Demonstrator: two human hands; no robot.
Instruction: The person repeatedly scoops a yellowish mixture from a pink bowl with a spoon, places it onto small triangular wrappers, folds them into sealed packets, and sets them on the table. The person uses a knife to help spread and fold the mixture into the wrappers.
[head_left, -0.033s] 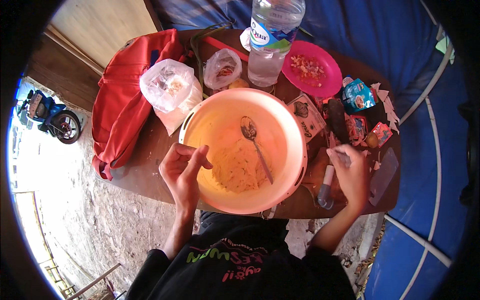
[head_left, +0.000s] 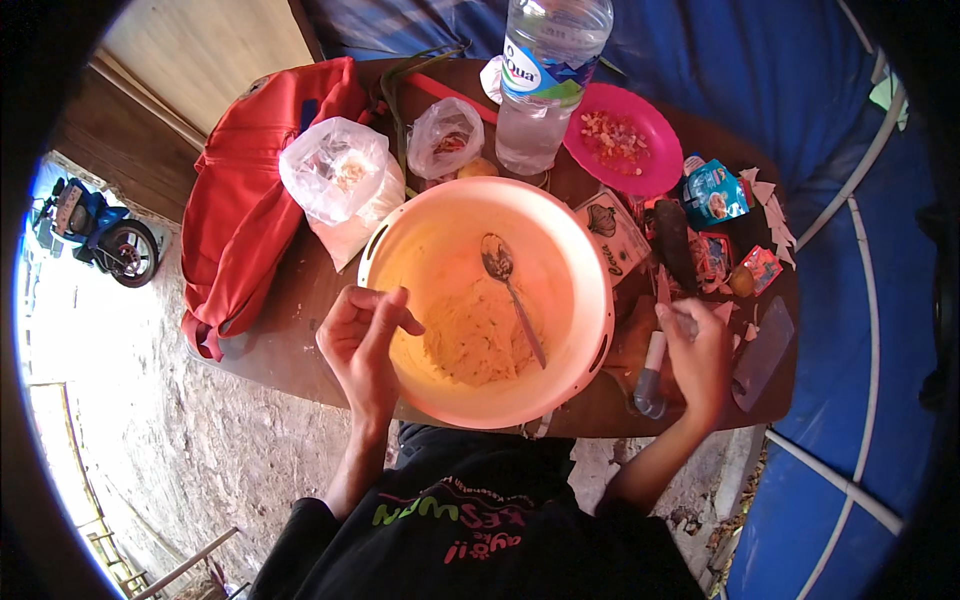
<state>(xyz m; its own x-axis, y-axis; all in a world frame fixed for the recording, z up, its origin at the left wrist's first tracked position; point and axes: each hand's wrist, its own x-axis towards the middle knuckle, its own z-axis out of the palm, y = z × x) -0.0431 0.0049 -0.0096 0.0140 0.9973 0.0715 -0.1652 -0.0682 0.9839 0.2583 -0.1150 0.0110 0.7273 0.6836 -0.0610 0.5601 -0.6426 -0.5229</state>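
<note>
A large pale basin [head_left: 590, 260] stands before me, holding a yellowish doughy mixture [head_left: 480, 335] with green flecks. Inside it a metal spoon [head_left: 515, 300] leans, its handle toward me. My left hand [head_left: 362, 335] hovers by the basin's left rim, fingers curled with the thumb against them, nothing visible in them. To the right of the basin my right hand [head_left: 697, 350] is bent with its fingers drawn together; what they hold, if anything, is unclear. Next to that hand lies what looks like a knife with a white and grey handle [head_left: 651, 385].
Behind the basin are a water bottle [head_left: 550, 90], a pink plate of chopped pieces [head_left: 655, 135], a bag of white powder [head_left: 345, 190] and a smaller bag [head_left: 440, 140]. A red bag [head_left: 240, 210] lies left. Packets [head_left: 715, 192] and a translucent sheet [head_left: 765, 355] lie right.
My right hand has shifted slightly down, uncovering more of the reddish blade-like strip beside its fingers. My left hand is almost unmoved, and the basin and spoon stay put.
</note>
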